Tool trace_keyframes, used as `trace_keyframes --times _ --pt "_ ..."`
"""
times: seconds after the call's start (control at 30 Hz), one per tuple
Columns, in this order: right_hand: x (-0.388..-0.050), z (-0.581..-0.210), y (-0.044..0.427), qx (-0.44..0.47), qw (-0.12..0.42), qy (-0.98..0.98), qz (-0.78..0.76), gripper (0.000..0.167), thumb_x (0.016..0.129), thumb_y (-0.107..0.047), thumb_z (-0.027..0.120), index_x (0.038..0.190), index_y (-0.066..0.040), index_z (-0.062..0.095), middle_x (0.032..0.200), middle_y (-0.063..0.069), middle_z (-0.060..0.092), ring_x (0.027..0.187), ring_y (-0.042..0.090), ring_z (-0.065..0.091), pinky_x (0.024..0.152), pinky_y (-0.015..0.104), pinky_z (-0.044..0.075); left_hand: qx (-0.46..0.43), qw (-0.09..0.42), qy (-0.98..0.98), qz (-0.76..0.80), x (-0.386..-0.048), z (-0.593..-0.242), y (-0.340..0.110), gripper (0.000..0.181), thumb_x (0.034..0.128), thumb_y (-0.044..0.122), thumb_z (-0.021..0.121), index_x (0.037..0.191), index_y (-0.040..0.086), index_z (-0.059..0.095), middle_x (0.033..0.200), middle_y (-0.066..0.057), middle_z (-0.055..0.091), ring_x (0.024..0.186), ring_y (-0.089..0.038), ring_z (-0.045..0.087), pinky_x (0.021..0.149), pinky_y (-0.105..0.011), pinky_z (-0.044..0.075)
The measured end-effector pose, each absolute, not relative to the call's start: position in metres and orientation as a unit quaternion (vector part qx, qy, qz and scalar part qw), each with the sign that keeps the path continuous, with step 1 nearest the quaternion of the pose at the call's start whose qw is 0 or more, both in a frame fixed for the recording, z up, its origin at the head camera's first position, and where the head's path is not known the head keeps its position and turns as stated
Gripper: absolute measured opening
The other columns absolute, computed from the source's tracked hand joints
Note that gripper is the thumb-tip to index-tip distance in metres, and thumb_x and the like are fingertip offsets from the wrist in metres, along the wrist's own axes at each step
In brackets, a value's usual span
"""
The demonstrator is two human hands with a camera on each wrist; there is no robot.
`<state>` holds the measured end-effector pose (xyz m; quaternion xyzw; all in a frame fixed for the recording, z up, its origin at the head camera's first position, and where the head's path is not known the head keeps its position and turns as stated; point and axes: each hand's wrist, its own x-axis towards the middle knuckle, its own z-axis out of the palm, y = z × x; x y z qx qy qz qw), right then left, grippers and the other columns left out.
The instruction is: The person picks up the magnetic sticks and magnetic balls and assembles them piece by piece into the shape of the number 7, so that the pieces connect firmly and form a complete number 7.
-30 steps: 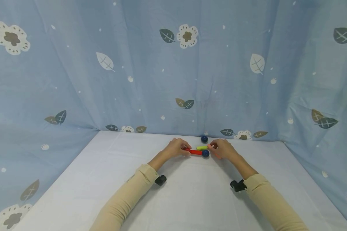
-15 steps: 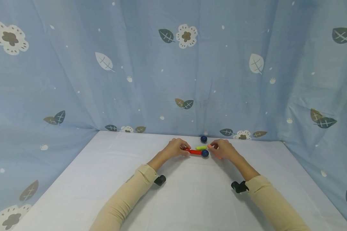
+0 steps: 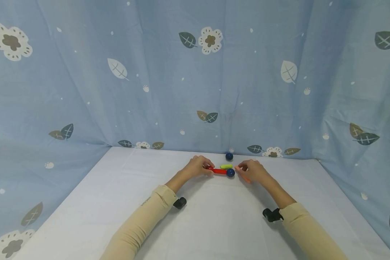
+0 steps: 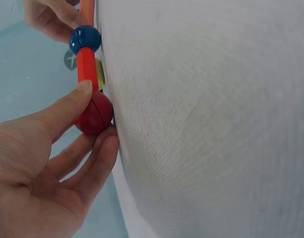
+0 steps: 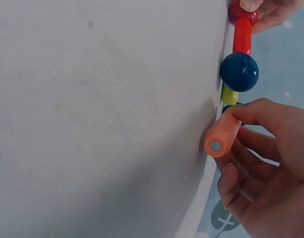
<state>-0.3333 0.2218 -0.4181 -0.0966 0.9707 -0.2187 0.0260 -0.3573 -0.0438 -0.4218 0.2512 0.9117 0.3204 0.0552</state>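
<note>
My left hand (image 3: 195, 167) pinches a red ball (image 4: 96, 113) between thumb and fingers. A red magnetic rod (image 3: 220, 171) joins that ball to a blue ball (image 3: 230, 172) on its right. An orange magnetic rod (image 5: 224, 133), with a silver disc in its near end, is pinched by my right hand (image 3: 256, 171) just right of the blue ball. In the head view a small gap separates the two. Behind the red rod lies a yellow-green rod (image 3: 226, 166). A second blue ball (image 3: 229, 156) sits farther back, mostly hidden in the right wrist view.
The white-covered table (image 3: 211, 224) ends at a blue patterned curtain (image 3: 169, 90), close behind the farther blue ball. Black wrist cameras hang below both cuffs, the left camera (image 3: 180, 203) and the right camera (image 3: 272, 215).
My right hand has shifted slightly right and nearer with the orange rod, away from the yellow-green rod's end. My left hand and the red rod with its balls stay put.
</note>
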Motion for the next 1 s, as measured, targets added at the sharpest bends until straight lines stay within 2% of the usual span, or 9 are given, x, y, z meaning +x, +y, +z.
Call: trace_keyframes --times 0.13,0.4,0.63,1.0 --pt "-0.331 -0.420 0.223 -0.099 0.028 0.970 -0.219 0.036 0.094 -0.032 0.064 0.116 -0.004 0.070 0.090 0.007 0.068 0.071 0.016 0.055 0.062 0.027 0.043 0.249 0.055 0.912 0.321 -0.356 -0.421 -0.044 0.031 0.0818 0.021 0.080 0.112 0.014 0.075 0.104 -0.002 0.076 0.094 -0.018 0.059 0.087 -0.036 0.039" --pt "-0.327 -0.424 0.226 -0.104 0.037 0.968 -0.227 0.035 0.094 -0.034 0.065 0.113 -0.005 0.072 0.086 0.005 0.068 0.070 0.016 0.055 0.061 0.028 0.043 0.256 0.042 0.915 0.309 -0.356 -0.421 -0.044 0.030 0.0810 0.022 0.081 0.109 0.014 0.076 0.103 -0.002 0.076 0.102 -0.021 0.054 0.085 -0.034 0.033" --pt "-0.321 -0.423 0.227 -0.116 0.043 0.963 -0.238 0.036 0.093 -0.032 0.066 0.113 -0.002 0.072 0.088 0.007 0.069 0.069 0.015 0.055 0.059 0.027 0.043 0.249 0.043 0.917 0.309 -0.357 -0.422 -0.043 0.029 0.0805 0.024 0.081 0.108 0.017 0.077 0.103 -0.001 0.076 0.102 -0.020 0.054 0.086 -0.035 0.035" --pt "-0.314 -0.423 0.225 -0.087 0.064 0.958 -0.267 0.037 0.092 -0.030 0.067 0.115 -0.001 0.071 0.090 0.008 0.067 0.073 0.017 0.053 0.059 0.027 0.042 0.249 0.044 0.917 0.308 -0.359 -0.425 -0.043 0.030 0.0813 0.024 0.081 0.110 0.017 0.076 0.104 -0.001 0.076 0.100 -0.019 0.054 0.087 -0.036 0.035"
